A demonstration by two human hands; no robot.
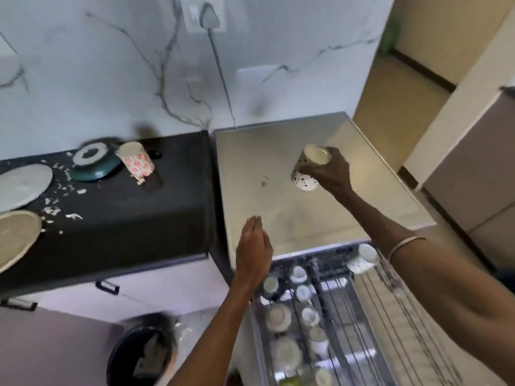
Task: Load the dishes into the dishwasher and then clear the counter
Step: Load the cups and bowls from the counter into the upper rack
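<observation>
- The right hand (pixel 331 174) holds a speckled white cup (pixel 305 169) above the pale dishwasher top (pixel 278 196), its fingers (pixel 312 170) curled round the cup's side and the mouth tipped toward the camera.
- The left hand (pixel 253 252) hangs flat and empty over the front edge of that top, fingers straight and close together.
- The pulled-out rack (pixel 334 316) below already carries a row of small cups and bowls on its left side; another speckled cup (pixel 362 259) lies at its far end. The right half shows mostly bare wires.
- Loading looks partly done: the held cup appears next for the rack.
- Left on the dark table (pixel 125 213) are a floral cup (pixel 136 161), a teal bowl (pixel 93 162), a white plate (pixel 23 185) and a beige plate (pixel 16 238).
- White scraps (pixel 60 201) are scattered between those dishes, so clearing has not begun.
- A dark bin (pixel 142 355) with waste stands on the floor beneath the table.
- Behind rises a marble-veined wall (pixel 125 65); a doorway and tan floor open at the right.
</observation>
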